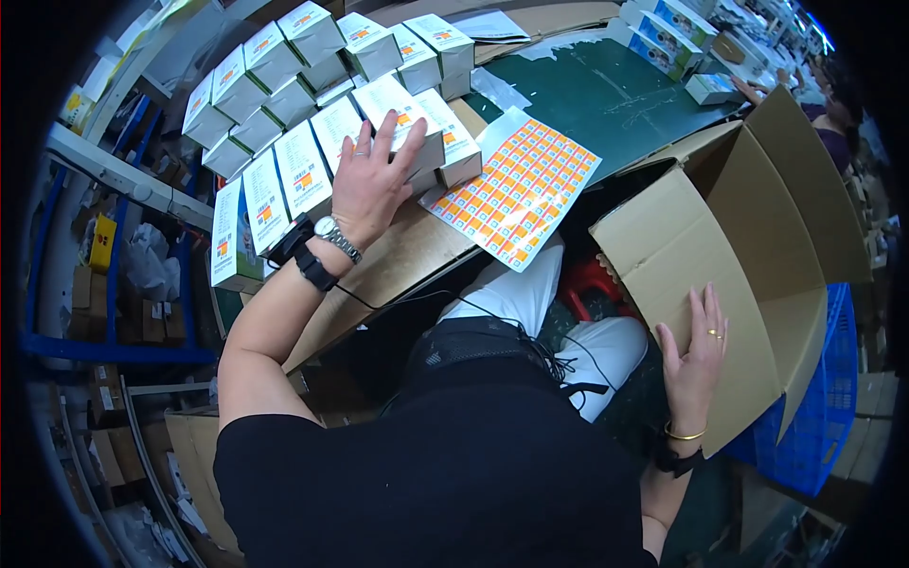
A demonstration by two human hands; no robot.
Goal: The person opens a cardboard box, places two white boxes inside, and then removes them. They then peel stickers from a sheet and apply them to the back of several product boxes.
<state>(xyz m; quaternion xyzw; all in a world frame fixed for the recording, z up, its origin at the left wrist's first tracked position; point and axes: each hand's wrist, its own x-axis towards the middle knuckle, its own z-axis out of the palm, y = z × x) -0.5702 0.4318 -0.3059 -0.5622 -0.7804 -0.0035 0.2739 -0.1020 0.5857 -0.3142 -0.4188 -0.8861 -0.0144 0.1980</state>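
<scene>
My left hand [371, 189] lies with spread fingers on top of the small white boxes [287, 180], which carry orange stickers and are stacked in rows on the table. Its fingertips touch a box [386, 97] in the upper layer. My right hand [696, 364] rests, fingers stretched out, against the outer side of a large open cardboard carton [677, 241] on my right. A sheet of orange stickers [519, 189] lies beside the stacked boxes and hangs over the table's front edge. The carton's inside is mostly hidden by its flaps.
A blue plastic crate [833, 398] stands under the carton. Part of a red stool [582, 287] shows by my legs. More boxes [668, 38] sit at the green table's [587, 90] far end, near other people. A shelving rack [123, 350] stands at left. Cables cross my lap.
</scene>
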